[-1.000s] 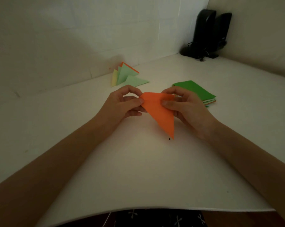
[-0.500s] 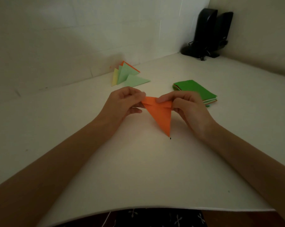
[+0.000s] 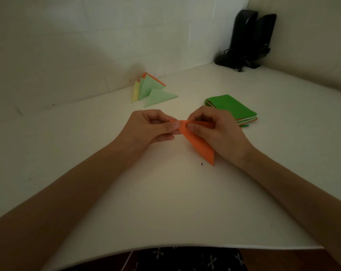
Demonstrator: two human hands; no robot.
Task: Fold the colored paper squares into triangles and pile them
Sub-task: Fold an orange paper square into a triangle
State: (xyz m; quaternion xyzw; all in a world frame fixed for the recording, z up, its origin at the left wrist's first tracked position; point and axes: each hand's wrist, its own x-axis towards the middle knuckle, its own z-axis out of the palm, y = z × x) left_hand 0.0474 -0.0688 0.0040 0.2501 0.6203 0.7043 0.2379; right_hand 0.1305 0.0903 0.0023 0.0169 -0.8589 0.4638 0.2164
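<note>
**A:** Where is the orange paper (image 3: 201,145)?

**B:** Over the white table (image 3: 165,202). The left hand (image 3: 146,128) and right hand (image 3: 214,132) both pinch its top edge, thumbs close together, and its tip points toward the person.

**A:** And around it?

**B:** The folded triangles (image 3: 152,90) sit by the pale wall (image 3: 87,36). A green-topped stack of squares (image 3: 232,108) lies just beyond the right hand, and two black speakers (image 3: 247,38) stand in the corner.

Matt orange paper (image 3: 200,144), smooth white table (image 3: 165,202), glossy black speakers (image 3: 249,36).
</note>
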